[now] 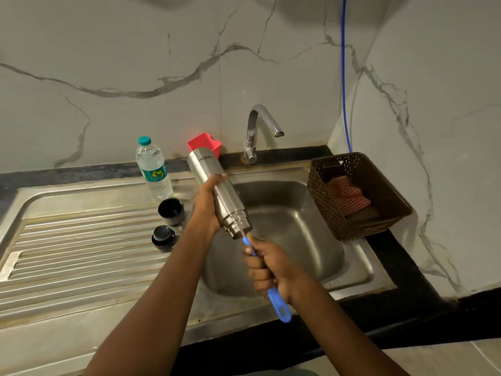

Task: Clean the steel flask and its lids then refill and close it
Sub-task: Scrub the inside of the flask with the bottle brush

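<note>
Veined marble walls (135, 63), black counter (406, 267)

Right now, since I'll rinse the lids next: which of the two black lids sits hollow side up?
The black lid nearer the water bottle; the other lid, closer to you, shows a closed top.

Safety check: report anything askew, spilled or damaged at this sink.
Nothing stands out. The steel flask is tilted mouth-down only because the left hand holds it for brushing; both lids rest on the drainboard.

Left hand (207, 204), right hand (268, 270), forearms (151, 308): all bare.
</note>
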